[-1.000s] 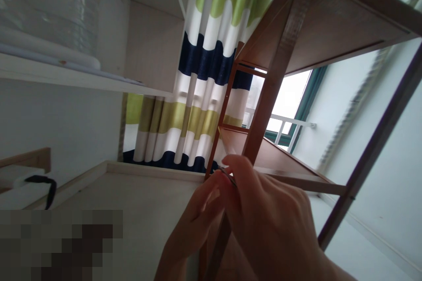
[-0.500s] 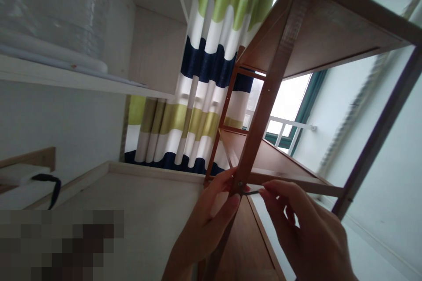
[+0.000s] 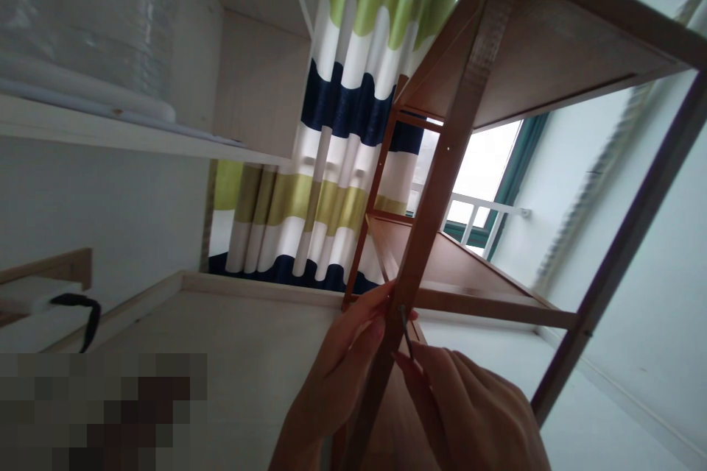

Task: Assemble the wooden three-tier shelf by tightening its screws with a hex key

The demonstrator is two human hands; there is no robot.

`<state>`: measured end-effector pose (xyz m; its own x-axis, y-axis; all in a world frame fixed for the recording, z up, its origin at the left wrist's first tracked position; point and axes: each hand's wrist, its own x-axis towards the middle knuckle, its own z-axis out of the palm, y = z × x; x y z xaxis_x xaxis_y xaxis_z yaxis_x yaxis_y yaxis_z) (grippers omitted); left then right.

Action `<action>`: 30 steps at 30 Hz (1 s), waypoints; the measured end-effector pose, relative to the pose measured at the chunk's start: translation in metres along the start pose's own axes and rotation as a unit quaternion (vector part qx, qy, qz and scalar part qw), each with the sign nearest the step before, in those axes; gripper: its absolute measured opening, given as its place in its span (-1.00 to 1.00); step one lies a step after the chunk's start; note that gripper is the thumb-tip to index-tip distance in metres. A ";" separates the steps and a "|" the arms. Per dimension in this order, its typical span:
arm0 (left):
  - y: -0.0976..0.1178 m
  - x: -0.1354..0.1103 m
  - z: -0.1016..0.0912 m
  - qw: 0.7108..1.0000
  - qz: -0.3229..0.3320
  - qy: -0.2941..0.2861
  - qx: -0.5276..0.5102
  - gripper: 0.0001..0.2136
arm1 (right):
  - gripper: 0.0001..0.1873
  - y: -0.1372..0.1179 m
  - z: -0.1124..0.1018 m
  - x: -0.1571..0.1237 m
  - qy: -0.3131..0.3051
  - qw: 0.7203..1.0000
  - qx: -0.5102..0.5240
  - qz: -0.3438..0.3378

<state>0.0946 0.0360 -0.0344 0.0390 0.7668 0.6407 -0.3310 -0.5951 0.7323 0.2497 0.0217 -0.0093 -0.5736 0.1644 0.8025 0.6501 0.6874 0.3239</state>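
Note:
A brown wooden shelf rack [image 3: 530, 37] fills the right half of the view, with one upright post [image 3: 442, 184] running down to my hands. My left hand [image 3: 336, 375] is wrapped around that post near its lower part, fingers pressed against the wood. My right hand [image 3: 469, 412] pinches a thin dark metal key [image 3: 407, 330] whose tip sits in a screw on the post, its handle now pointing downward. Both hands are right beside each other at the post.
A striped green, white and navy curtain [image 3: 342, 110] hangs behind the rack. A pale wooden cabinet with a shelf [image 3: 138, 136] stands at the left, a light tabletop [image 3: 232, 338] below it. A window with a white rail [image 3: 486, 199] lies behind the rack. A black strap [image 3: 82, 309] lies at the far left.
My right hand has swung the metal key from pointing sideways to pointing down, and has dropped lower. My left hand has stayed on the post.

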 end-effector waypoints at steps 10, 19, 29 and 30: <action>-0.010 0.002 -0.010 1.000 -0.014 0.009 -0.025 -0.64 | -0.81 -0.015 0.009 0.021 0.022 0.999 -0.044 -0.009; -0.011 0.005 -0.009 0.995 0.009 0.002 -0.103 -0.71 | -0.88 -0.021 -0.004 0.039 -0.022 0.993 -0.101 -0.053; -0.014 -0.005 -0.005 0.982 -0.020 0.183 0.032 -0.82 | -0.90 -0.029 -0.013 0.068 -0.027 0.996 -0.079 -0.037; -0.016 -0.003 -0.006 0.982 -0.016 0.186 0.035 -0.85 | -0.88 -0.029 -0.015 0.072 -0.035 0.997 -0.071 -0.025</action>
<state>0.0936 0.0443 -0.0497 -0.3029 0.8125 0.4980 -0.2682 -0.5741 0.7736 0.1971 0.0026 0.0465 -0.6373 0.1836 0.7484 0.6808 0.5893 0.4351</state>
